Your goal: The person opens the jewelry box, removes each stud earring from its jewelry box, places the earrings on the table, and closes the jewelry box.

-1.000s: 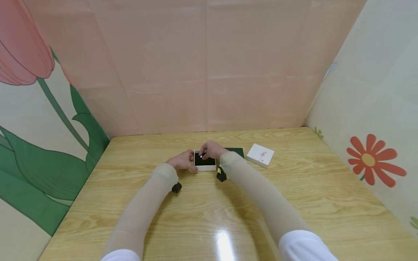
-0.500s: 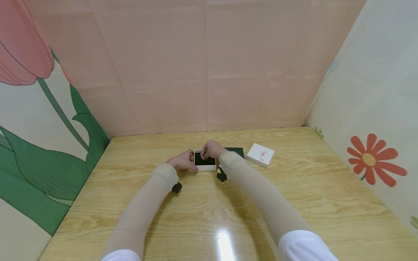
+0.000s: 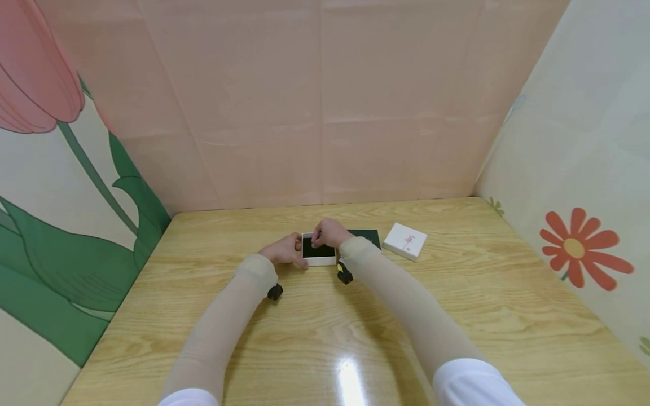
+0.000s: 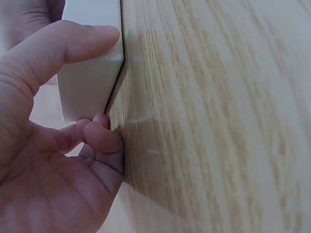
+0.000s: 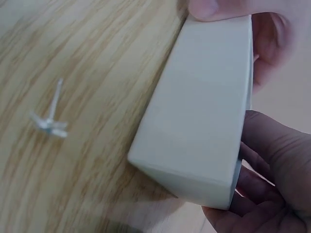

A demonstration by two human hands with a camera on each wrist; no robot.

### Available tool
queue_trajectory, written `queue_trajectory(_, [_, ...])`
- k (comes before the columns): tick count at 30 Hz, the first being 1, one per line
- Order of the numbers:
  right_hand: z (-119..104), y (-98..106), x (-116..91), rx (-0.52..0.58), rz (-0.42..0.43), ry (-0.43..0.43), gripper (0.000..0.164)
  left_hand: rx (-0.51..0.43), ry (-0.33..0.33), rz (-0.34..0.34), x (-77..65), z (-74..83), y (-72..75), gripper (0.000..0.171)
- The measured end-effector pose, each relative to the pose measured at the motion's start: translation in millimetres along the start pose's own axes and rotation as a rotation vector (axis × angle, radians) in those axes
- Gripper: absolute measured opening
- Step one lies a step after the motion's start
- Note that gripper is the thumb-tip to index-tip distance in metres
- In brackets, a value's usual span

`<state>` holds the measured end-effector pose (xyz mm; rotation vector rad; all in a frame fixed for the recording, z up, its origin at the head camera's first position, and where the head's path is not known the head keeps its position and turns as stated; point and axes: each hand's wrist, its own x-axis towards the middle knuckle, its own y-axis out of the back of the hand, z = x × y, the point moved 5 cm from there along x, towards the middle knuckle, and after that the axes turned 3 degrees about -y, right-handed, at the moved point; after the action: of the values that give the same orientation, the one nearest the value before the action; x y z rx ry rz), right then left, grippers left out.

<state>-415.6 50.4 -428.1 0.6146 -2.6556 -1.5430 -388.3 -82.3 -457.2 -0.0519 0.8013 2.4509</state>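
Note:
My left hand [image 3: 284, 251] holds a small white box [image 3: 321, 261] at its left end. In the left wrist view the thumb presses the box's front corner and the other fingers curl at its end. A dark insert [image 3: 320, 252] fills the box. My right hand [image 3: 331, 232] reaches in from above, thumb and fingers together low over the insert. The small whitish piece at its fingertips, seen a moment earlier, is now hidden by the fingers. In the right wrist view a silvery stud earring [image 5: 51, 121] with a thin post lies on the table in front of the box.
A dark green flat piece [image 3: 367, 234] lies right of the box, partly behind my right wrist. Beyond it sits a white square lid [image 3: 405, 241] with a pink flower print. The wooden table [image 3: 304, 327] meets a pink wall [image 3: 244, 113] at its back edge.
The whitish star-shaped piece at my right fingertips has gone from sight as the fingers closed together over the insert. My left hand and the box stay put.

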Motion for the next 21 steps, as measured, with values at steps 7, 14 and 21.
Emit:
queue_trajectory(7, [0.3,-0.8,2.3,-0.067,0.014,0.037,0.012,-0.005,0.008,-0.008,-0.9,0.8,0.3,0.071])
queue_trajectory(14, [1.0,-0.2,2.1,-0.09,-0.027,0.081,0.012,0.01,0.025,-0.015,-2.1,1.1,1.1,0.073])
queue_trajectory(21, [1.2,3.6,-2.1,-0.071,-0.048,0.13,0.017,0.022,0.024,-0.015,-1.1,0.7,1.1,0.074])
